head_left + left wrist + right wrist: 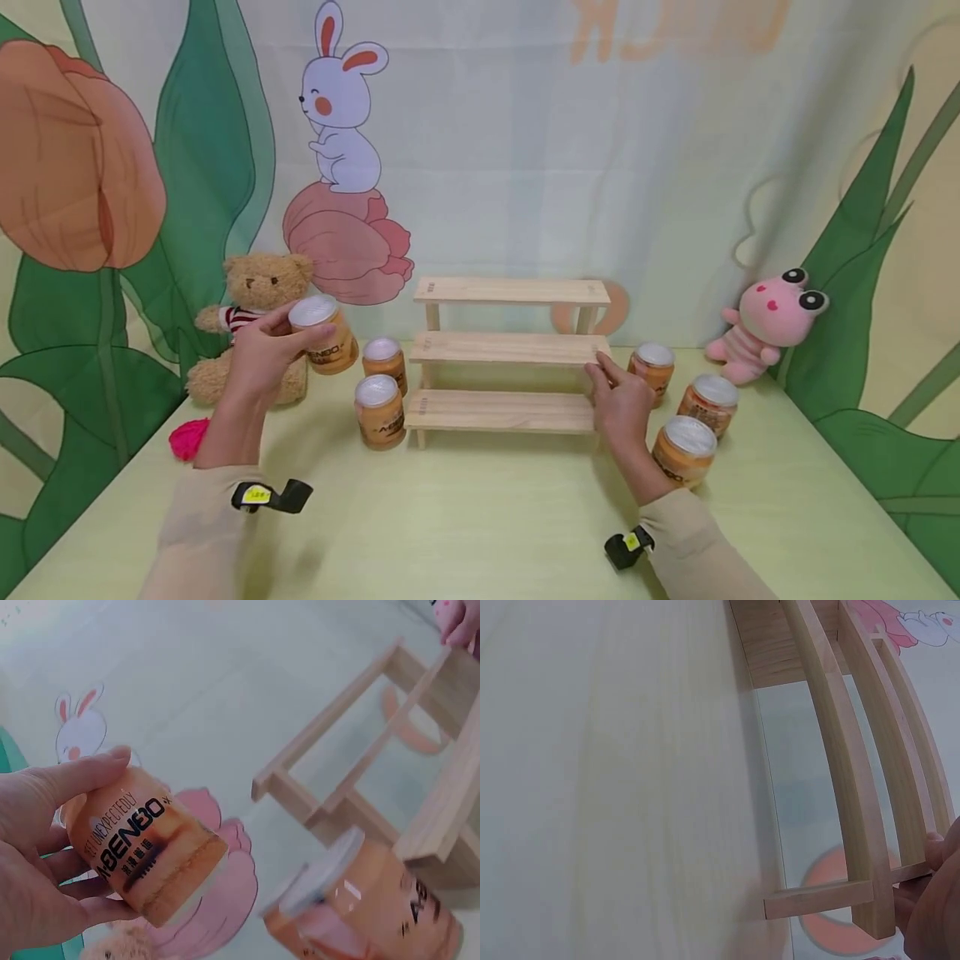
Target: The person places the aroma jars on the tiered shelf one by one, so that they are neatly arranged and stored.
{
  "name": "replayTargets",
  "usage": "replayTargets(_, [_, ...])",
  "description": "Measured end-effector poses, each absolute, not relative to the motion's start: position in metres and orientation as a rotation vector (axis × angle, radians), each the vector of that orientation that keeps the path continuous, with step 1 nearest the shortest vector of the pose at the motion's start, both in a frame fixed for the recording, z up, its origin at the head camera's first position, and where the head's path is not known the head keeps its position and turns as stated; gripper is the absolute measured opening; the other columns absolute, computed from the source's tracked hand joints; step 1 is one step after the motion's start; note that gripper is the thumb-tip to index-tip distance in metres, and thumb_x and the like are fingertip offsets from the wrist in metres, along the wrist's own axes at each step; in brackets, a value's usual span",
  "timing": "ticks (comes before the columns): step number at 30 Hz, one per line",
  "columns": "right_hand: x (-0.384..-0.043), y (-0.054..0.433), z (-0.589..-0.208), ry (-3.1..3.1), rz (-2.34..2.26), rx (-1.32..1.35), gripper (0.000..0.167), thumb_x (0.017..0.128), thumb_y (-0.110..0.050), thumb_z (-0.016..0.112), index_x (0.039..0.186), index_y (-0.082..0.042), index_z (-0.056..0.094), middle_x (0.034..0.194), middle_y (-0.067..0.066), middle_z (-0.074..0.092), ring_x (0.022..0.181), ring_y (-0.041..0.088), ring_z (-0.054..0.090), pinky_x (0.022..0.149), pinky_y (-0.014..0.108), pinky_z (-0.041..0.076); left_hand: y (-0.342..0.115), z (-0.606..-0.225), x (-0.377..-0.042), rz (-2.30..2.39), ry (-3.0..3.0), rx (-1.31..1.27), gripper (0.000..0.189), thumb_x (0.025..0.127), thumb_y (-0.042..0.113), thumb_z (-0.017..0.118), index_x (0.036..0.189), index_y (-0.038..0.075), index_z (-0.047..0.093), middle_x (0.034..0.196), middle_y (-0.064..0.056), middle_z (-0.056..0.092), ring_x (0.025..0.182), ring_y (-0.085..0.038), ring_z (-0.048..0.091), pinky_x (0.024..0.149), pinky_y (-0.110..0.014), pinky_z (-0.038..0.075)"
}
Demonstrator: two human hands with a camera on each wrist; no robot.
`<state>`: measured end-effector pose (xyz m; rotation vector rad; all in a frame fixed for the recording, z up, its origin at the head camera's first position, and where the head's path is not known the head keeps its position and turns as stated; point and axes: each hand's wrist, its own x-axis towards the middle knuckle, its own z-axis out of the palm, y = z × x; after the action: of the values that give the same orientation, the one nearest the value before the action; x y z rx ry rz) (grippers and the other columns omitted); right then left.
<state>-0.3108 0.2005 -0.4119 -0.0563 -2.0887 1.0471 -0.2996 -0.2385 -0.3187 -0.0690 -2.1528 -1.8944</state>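
My left hand (258, 354) holds an orange-labelled can (324, 337) with a clear lid, raised in front of the teddy bear. Thumb and fingers curl round the can (146, 847) in the left wrist view, where its printed lettering shows. A three-tier wooden shelf (510, 348) stands at the middle of the table, its boards bare. At the shelf's right end my right hand (624, 404) pinches the middle board. The right wrist view shows that hand (934, 900) at the edge of the frame, its fingertips against the wooden shelf (847, 780); part of the hand is cut off.
Two similar cans, one in front (379, 412) and one behind (385, 363), stand left of the shelf. Three more stand right of it, the nearest (684, 454) beside my wrist. A teddy bear (262, 292), a pink object (189, 439) and a pink frog plush (768, 321) sit farther out.
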Motion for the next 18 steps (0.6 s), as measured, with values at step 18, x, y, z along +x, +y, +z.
replayTargets(18, [-0.310, 0.201, -0.412, -2.077, 1.101, -0.056, 0.028, 0.090, -0.016, 0.077, 0.115, -0.004, 0.074, 0.088, 0.013, 0.075, 0.065, 0.022, 0.069, 0.053, 0.009, 0.039, -0.156, -0.294, -0.340, -1.944, -2.229, -0.248, 0.056, 0.084, 0.033, 0.083, 0.131, 0.007, 0.066, 0.118, -0.008, 0.065, 0.107, -0.018, 0.059, 0.094, -0.035, 0.050])
